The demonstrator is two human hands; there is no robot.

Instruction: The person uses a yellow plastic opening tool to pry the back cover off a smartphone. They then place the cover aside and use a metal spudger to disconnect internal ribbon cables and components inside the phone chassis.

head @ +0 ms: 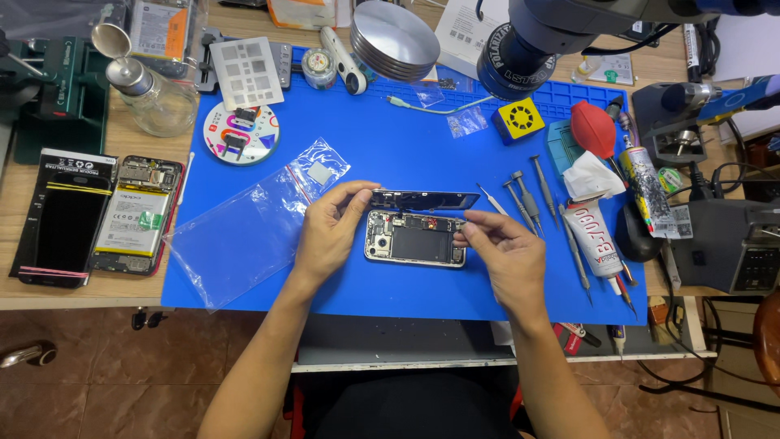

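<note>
Open phone [415, 245] lies flat on the blue mat [422, 154], long axis running left–right, back side up with its innards showing. All places below are taken from this phone.

Screen panel [426, 198]: a dark strip raised along the phone's far long edge, tilted up like a book cover, its long axis parallel to the phone's.

Left hand [327, 233]: at the phone's left end, fingers curled, thumb and forefinger pinching the panel's left end. Closed on it, not on the phone body.

Right hand [505, 250]: at the phone's right end, fingertips drawn together at the near right corner of the frame. Whether they grip something small there or only press, I cannot tell. Both hands sit about equally close, one at each end.

Containers:
- Clear bag [244, 228], left of the phone, lying flat and open; a small grey square shows near its far corner, otherwise it looks empty.
- Glass bottle [154, 93], far left beyond the bag, clear liquid low in it.
- Yellow box [518, 120], far right; contents not visible.

Screwdrivers [528, 199] lie just right of the phone, glue tube [589, 240] beyond them. A second opened phone [134, 215] lies well left, off the mat.
</note>
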